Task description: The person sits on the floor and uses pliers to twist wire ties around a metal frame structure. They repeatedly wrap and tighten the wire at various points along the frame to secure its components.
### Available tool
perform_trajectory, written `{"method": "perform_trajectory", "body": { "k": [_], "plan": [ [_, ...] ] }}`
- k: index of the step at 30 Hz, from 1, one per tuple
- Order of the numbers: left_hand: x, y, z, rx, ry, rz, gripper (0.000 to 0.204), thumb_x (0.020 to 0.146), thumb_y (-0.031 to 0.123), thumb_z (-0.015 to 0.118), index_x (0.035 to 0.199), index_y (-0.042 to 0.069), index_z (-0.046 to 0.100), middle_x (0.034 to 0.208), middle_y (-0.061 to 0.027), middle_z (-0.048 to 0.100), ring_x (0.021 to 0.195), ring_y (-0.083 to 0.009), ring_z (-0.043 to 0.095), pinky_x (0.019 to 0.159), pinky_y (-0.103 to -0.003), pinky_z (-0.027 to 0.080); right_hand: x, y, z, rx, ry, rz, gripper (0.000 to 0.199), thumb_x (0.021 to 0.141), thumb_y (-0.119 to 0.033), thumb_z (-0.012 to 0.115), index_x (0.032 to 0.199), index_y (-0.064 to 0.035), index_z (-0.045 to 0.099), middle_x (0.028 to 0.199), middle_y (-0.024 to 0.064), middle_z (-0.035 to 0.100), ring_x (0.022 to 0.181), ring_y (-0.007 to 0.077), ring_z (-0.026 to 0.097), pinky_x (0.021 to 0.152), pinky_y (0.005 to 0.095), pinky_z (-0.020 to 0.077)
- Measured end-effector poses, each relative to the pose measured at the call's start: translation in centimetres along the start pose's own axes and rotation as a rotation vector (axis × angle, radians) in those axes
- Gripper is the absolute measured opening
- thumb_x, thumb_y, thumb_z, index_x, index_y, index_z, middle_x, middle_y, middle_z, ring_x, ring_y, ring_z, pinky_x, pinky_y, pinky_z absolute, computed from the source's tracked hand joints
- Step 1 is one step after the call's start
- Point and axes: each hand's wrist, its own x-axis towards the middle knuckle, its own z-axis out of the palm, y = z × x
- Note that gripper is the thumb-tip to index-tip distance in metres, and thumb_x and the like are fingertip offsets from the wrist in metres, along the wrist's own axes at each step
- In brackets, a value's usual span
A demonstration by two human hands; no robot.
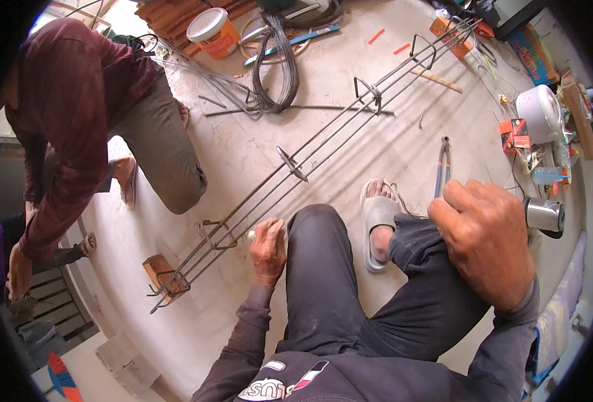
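A long steel rebar cage lies diagonally across the floor, its thin bars joined by several square wire stirrups. My left hand is beside my left knee, close to the cage's near part. Its fingers are curled together and wear a ring; what they hold, if anything, is hidden. Above my right thigh, my right hand makes a fist. A thin bent wire runs out from it past my sandal. Pincers with blue handles lie on the floor just beyond that fist.
Bricks prop the cage's ends. A co-worker bends over at the left. Coiled wire and an orange-white bucket are at the back. A white container, small boxes and a silver cylinder line the right.
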Motion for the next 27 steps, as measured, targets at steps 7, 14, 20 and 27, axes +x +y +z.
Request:
{"method": "perform_trajectory", "body": {
  "k": [7,14,20,27],
  "plan": [
    [-10.7,-5.3,1.5,0.471,-0.450,-0.315,0.051,0.090,0.003,0.056,0.141,-0.001,0.050,0.150,-0.0271,0.041,0.139,-0.0452,0.039,0.110,-0.047,0.039,-1.6,0.1,-1.4,-0.036,0.039,0.115,0.027,0.078,-0.025,0.073,0.069,-0.0094,0.053,0.072,0.0052,0.047,0.064,0.0213,0.054,0.056,0.0377,0.0407],
    [-15.6,-7.0,2.3,0.576,-0.591,-0.478,0.061,0.093,0.008,0.048,0.152,-0.005,0.034,0.160,-0.0303,0.025,0.146,-0.0465,0.030,0.115,-0.058,0.028,0.3,-0.4,0.5,0.046,0.042,0.037,0.026,0.077,-0.020,0.074,0.066,-0.0095,0.053,0.068,0.0045,0.044,0.060,0.0199,0.051,0.052,0.0359,0.0379],
    [-14.2,-7.2,2.3,0.448,-0.681,-0.502,0.068,0.090,0.005,0.050,0.154,-0.007,0.028,0.162,-0.0327,0.016,0.147,-0.0506,0.024,0.115,-0.060,0.027,0.7,-0.5,-0.1,0.052,0.034,0.090,0.024,0.063,-0.012,0.070,0.061,-0.0089,0.047,0.065,0.0045,0.039,0.057,0.0206,0.048,0.049,0.0361,0.0350],
    [-14.7,-7.1,1.1,0.379,-0.743,-0.630,0.071,0.090,0.004,0.052,0.155,-0.008,0.025,0.164,-0.0324,0.006,0.150,-0.0511,0.016,0.120,-0.058,0.023,2.3,-0.7,1.4,0.077,-0.011,0.088,0.019,0.059,-0.009,0.066,0.064,-0.0062,0.049,0.065,0.0065,0.037,0.056,0.0219,0.047,0.049,0.0366,0.0334]
  ]
}}
